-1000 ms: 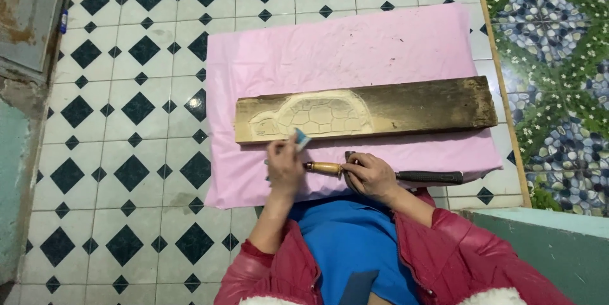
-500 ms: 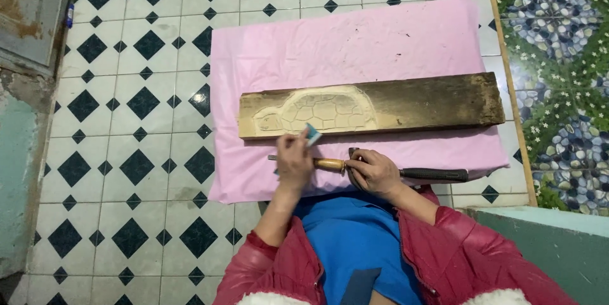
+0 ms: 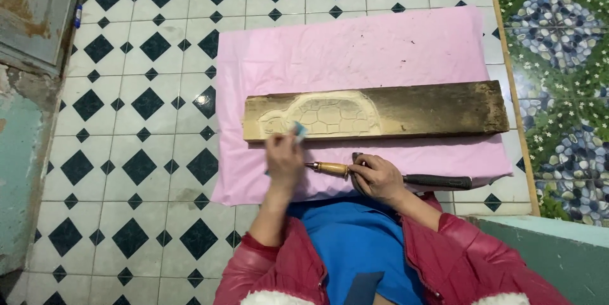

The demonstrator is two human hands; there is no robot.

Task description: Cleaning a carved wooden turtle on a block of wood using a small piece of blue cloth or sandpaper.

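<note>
A wooden plank [image 3: 374,113] lies lengthwise across a pink cloth [image 3: 355,51] spread on the black & white diamond floor tiles [image 3: 139,102]. Everything below is placed w/ respect to that plank.

A turtle carving [image 3: 320,115] is cut into the plank's left half, pale against the darker, uncarved right half. The left hand [image 3: 283,159] sits just below the plank's left end, fingers closed round a small light-blue piece [image 3: 298,129] that pokes up against the plank's lower edge, under the carving; can't tell what the piece is. The right hand [image 3: 377,178] is below the plank's middle, curled down over a tool w/ a wooden handle [image 3: 328,167] that sticks out toward the left hand. Whether it truly grips that handle is unclear. A dark-handled tool [image 3: 438,181] lies on the cloth to the right of that hand, parallel to the plank, head hidden under the hand.

Nothing lies between plank & hands but cloth. Above the plank: wide bare cloth, then tiles. Left of the plank the cloth ends soon, tiles run to a worn grey-green wall [image 3: 25,153]. Right of the plank's end, a thin strip of cloth & tile, then a pebble-and-flower patterned floor [image 3: 558,89]. Below right, a green ledge [image 3: 545,248] by the red-sleeved arm.
</note>
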